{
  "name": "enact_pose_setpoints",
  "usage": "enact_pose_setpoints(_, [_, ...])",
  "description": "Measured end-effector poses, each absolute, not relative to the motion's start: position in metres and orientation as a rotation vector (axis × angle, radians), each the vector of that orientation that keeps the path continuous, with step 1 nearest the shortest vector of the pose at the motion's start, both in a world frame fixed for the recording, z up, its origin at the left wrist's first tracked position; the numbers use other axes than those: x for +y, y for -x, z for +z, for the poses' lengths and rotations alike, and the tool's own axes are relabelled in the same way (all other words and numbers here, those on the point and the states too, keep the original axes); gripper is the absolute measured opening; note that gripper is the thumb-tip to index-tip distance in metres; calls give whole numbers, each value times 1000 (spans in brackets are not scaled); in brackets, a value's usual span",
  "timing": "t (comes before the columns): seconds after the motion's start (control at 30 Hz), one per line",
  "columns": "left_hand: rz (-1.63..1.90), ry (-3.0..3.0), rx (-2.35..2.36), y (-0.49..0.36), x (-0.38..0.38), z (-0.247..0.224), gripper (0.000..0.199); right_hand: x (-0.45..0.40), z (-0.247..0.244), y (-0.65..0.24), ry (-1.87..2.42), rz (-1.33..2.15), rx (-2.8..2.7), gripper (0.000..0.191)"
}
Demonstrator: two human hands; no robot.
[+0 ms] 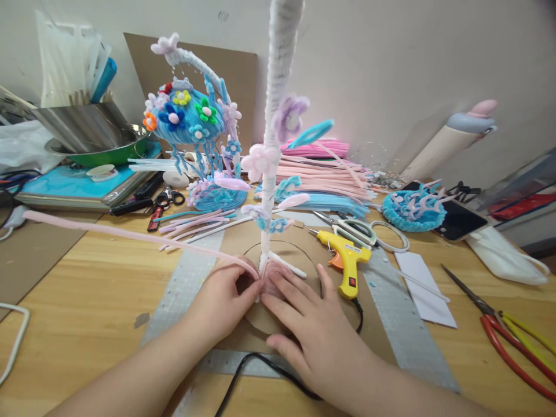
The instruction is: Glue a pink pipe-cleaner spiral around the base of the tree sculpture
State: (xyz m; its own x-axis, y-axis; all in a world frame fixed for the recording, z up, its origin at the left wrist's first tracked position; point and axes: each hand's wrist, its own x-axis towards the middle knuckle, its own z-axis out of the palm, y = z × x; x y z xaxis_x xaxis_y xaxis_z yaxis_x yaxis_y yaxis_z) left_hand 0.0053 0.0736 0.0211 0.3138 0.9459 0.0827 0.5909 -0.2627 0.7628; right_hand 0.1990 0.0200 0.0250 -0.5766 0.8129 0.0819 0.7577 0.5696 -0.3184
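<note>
A tall white wrapped stem (pixel 270 139) with pipe-cleaner flowers stands over a circle drawn on brown cardboard (pixel 369 313). At its foot my left hand (pixel 228 292) pinches a long pink pipe cleaner (pixel 130 236), whose free end stretches off to the left. My right hand (pixel 304 318) has its fingers spread and lies flat over a pink coiled piece (pixel 274 279) beside the stem's base. One white foot (pixel 289 265) of the stem sticks out above my right fingers. Part of the coil is hidden under them.
A yellow glue gun (pixel 347 260) lies right of my right hand, its black cable (pixel 260 356) curving in front. Green-handled scissors (pixel 354 229) and red-handled scissors (pixel 499 330) are to the right. Behind stand pipe-cleaner bundles (pixel 321 174) and a flowered blue lantern-like piece (pixel 191 119).
</note>
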Motion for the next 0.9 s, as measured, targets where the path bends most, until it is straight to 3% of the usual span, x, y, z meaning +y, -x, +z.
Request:
enact_pose_setpoints(0.23, [741, -1883, 1390, 2, 77, 26, 19, 22, 25, -200, 1277, 395, -2567, 50])
enact_pose_setpoints(0.9, [778, -2067, 1576, -6, 82, 15, 11, 23, 26, -199, 1274, 462, -2560, 46])
